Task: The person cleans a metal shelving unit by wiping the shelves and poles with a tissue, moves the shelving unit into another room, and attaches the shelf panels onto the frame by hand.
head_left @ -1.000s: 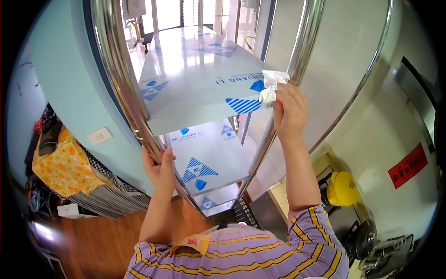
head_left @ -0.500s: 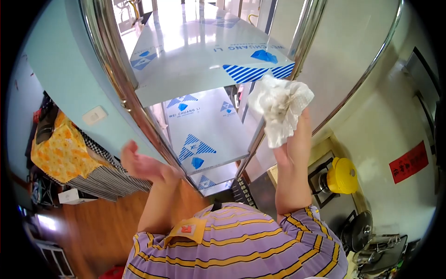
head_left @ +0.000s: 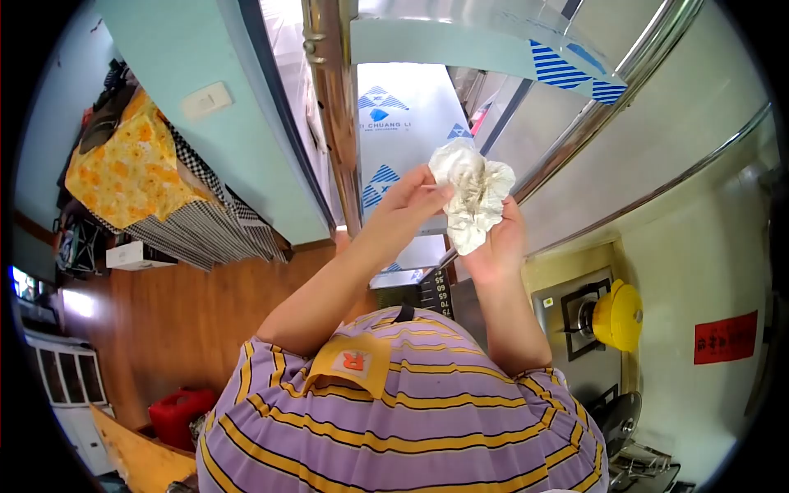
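Crumpled white tissue with dark smudges (head_left: 472,191) is in front of a rack with shiny round metal posts (head_left: 333,123). The left hand (head_left: 409,200) pinches its left edge with the fingers, and the right hand (head_left: 503,248) grasps it from below, at the right side. Behind the tissue is a flat pale shelf with blue printing (head_left: 423,94).

home kitchen; gas stove (head_left: 567,324) bearing yellow pot (head_left: 618,316); wooden floor (head_left: 189,329); floral cloth (head_left: 131,177)

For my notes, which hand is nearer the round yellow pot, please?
Right: in view, the right hand is above and left of the pot; the left hand, farther left.
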